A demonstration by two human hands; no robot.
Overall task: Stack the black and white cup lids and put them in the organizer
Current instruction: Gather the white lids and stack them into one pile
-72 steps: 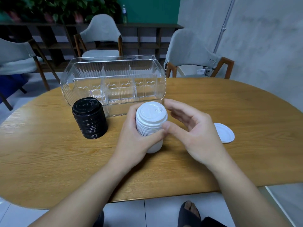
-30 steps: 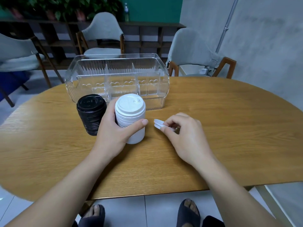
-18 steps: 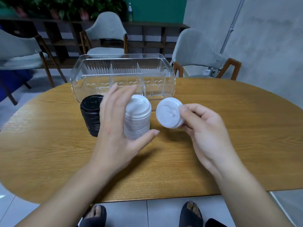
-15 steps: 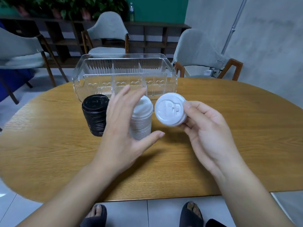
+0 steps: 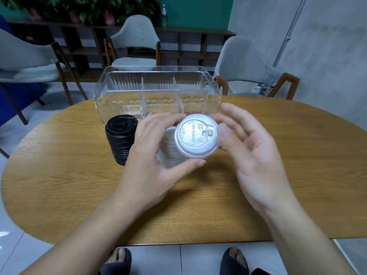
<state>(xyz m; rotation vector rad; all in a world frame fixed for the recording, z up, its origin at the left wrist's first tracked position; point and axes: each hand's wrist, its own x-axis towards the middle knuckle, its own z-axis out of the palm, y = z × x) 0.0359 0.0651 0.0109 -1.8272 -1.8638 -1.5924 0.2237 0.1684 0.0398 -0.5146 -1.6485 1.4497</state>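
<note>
The left hand (image 5: 153,155) holds the stack of white lids (image 5: 170,151) tilted above the table (image 5: 297,155), thumb below, fingers curved over the top. A single white lid (image 5: 197,138) sits at the stack's top end, its face turned to the camera; the embossed lettering on it is too small to read. The right hand (image 5: 250,153) is spread wide just right of this lid, blurred; contact cannot be told. The stack of black lids (image 5: 121,141) stands left of the left hand. The clear organizer (image 5: 156,92) sits beyond both hands.
</note>
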